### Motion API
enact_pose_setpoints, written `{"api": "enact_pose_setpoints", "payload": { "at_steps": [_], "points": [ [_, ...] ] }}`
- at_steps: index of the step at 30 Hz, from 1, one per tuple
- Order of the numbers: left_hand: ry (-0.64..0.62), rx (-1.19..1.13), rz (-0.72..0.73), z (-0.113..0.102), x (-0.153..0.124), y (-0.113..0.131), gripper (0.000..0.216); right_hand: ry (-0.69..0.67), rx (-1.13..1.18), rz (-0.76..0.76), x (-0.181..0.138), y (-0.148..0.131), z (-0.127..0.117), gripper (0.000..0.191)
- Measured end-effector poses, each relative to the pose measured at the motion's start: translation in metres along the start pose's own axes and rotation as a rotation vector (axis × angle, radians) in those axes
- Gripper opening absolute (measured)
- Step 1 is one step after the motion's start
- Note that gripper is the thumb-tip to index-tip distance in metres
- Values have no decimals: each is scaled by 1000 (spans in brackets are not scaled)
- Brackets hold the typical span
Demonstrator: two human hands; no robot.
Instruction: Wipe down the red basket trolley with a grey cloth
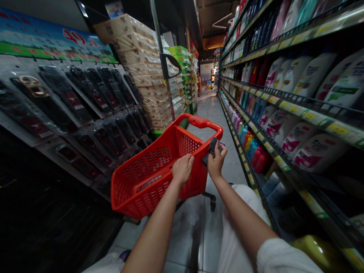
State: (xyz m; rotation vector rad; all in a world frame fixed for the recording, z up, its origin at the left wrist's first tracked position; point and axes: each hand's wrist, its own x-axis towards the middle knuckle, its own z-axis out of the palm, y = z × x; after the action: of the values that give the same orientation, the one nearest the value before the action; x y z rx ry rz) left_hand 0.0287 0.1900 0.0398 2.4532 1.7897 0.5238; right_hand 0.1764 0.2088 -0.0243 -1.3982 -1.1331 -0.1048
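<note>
A red plastic shopping cart (196, 180) stands turned sideways in front of me, and its basket looks empty. My left hand (182, 168) is closed over the cart's near rim, thumb and fingers on the edge. Just right of it, my right hand (216, 159) pinches a dark grey cloth (212, 148) against the cart's corner below the handle (199, 121). Part of the cloth is hidden behind my fingers. A caster wheel (212, 204) shows under the cart's near right corner.
On the right, long shelves (284, 100) hold bottles of shampoo and other products. To the left hang packaged belts (105, 91) under a price banner (71, 40). Stacked paper packs (148, 81) stand behind the cart beside a metal pole (159, 34). A tiled aisle (209, 106) runs ahead.
</note>
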Motion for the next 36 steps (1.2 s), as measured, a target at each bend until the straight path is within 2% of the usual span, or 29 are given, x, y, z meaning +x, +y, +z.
{"api": "enact_pose_setpoints", "payload": {
  "at_steps": [2, 4, 6, 8, 10, 13, 15, 17, 22, 25, 27, 30, 33, 36],
  "points": [
    [-8, -41, -10, 0, 1, -1, 42, -62, -7, -76, -23, -6, 1, 70],
    [-42, -108, 0, -1, 2, -7, 42, -172, 3, -215, -40, -10, -5, 71],
    [-113, -219, 51, -6, 1, -21, 42, -251, -12, -338, -37, -13, -17, 68],
    [-208, -347, 126, -12, -3, -44, 44, -267, -80, -390, -13, -13, -32, 63],
    [-292, -394, 164, -20, -11, -71, 49, -247, -178, -359, 24, -12, -45, 60],
    [-379, -286, 41, -28, -24, -104, 55, -270, -271, -286, 68, -12, -53, 59],
    [-388, -226, -24, -29, -30, -114, 57, -326, -283, -275, 73, -17, -49, 57],
    [-366, -198, -48, -27, -31, -114, 57, -393, -286, -289, 58, -28, -41, 55],
    [-312, -251, -16, -20, -26, -98, 54, -659, -284, -449, -17, -66, -17, 57],
    [-280, -280, -20, -18, -26, -94, 53, -744, -299, -527, -30, -75, -12, 53],
    [-279, -283, -22, -18, -29, -94, 53, -765, -325, -560, -15, -69, -16, 51],
    [-281, -258, -27, -18, -33, -93, 56, -746, -378, -567, 26, -51, -30, 50],
    [-277, -232, -35, -17, -35, -90, 57, -669, -425, -483, 67, -33, -42, 48],
    [-288, -252, -56, -12, -35, -85, 58, -539, -439, -342, 88, -23, -42, 46]
  ]
}}
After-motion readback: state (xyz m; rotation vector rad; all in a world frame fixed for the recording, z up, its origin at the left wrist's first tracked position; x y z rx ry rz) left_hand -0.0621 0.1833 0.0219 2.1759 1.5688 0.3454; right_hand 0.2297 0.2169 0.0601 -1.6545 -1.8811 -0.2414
